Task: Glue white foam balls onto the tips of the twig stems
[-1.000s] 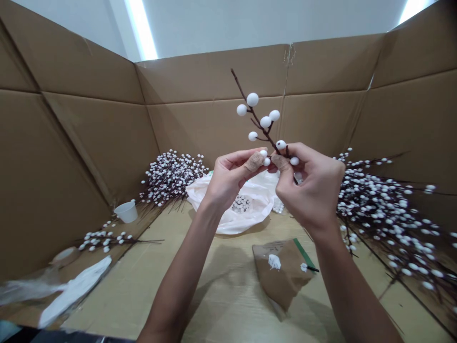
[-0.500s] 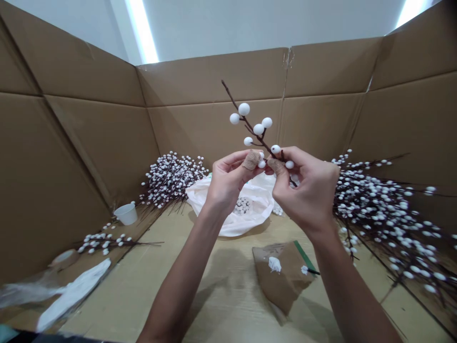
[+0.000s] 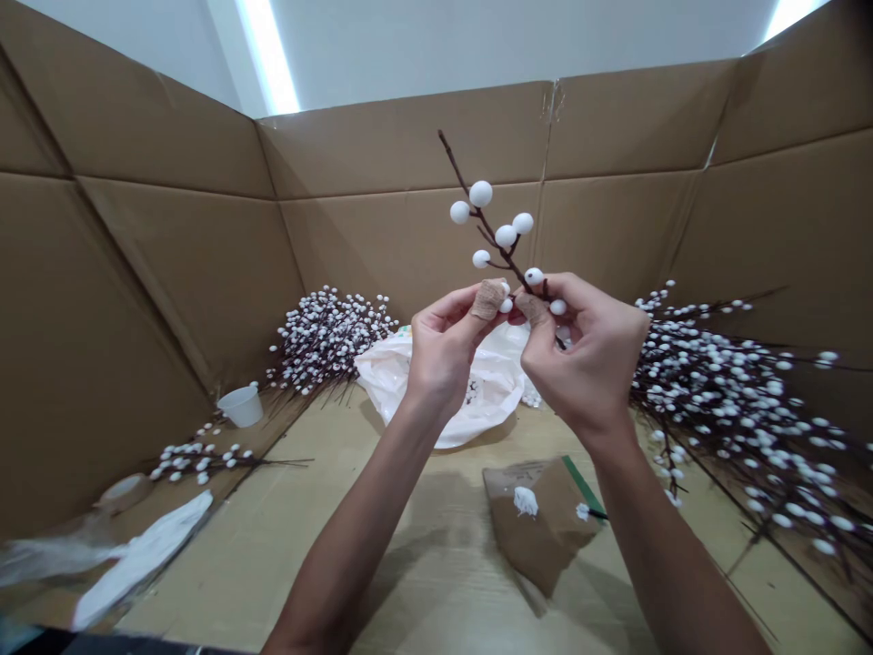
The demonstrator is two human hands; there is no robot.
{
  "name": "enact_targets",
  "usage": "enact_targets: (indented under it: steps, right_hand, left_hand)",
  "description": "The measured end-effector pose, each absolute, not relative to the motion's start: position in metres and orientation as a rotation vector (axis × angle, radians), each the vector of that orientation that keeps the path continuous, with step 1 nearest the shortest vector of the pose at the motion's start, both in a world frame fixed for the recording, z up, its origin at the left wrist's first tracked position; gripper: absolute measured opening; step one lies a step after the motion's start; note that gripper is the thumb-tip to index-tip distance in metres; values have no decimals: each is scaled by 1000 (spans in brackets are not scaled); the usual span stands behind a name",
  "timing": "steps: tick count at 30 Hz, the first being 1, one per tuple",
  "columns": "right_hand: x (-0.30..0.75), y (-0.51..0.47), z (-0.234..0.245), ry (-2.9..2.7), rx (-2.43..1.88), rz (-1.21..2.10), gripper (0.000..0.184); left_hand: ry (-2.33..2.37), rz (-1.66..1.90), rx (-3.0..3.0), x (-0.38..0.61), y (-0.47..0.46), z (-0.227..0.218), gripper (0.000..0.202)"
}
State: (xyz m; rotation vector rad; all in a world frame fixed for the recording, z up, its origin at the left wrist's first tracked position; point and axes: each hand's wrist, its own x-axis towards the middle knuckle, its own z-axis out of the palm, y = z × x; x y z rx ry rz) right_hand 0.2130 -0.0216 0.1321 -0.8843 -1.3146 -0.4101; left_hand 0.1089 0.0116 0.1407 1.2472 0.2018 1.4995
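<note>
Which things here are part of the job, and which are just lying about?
Part of the job:
the left hand
the right hand
the white-berried twig held between them

Just lying about:
the big berry pile on the right
the berry pile at the back
the white plastic bag
the white cup
the brown paper

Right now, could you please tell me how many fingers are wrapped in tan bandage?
2: one wrapped finger on the left hand, and one on the right hand, both beside the berry sprig. Curled fingers may hide more.
</note>
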Motion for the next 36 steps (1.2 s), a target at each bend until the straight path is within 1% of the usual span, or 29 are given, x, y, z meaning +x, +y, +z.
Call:
enact_targets:
  steps: [12, 27, 31, 36]
  right_hand:
    - [215, -21, 133, -1310, -892, -460, 18]
    - [215, -20, 133, -1309, -911, -474, 16]
    - [216, -17, 131, -1310, -896, -396, 14]
    - [215, -17, 131, -1281, -873, -209, 10]
  left_hand:
    - [212, 1484, 1267, 110, 11, 140, 13]
    - [240, 1478, 1259, 112, 10, 138, 18]
    - [249, 1488, 1252, 111, 10, 138, 20]
    - [243, 1453, 1260, 106, 12, 141, 23]
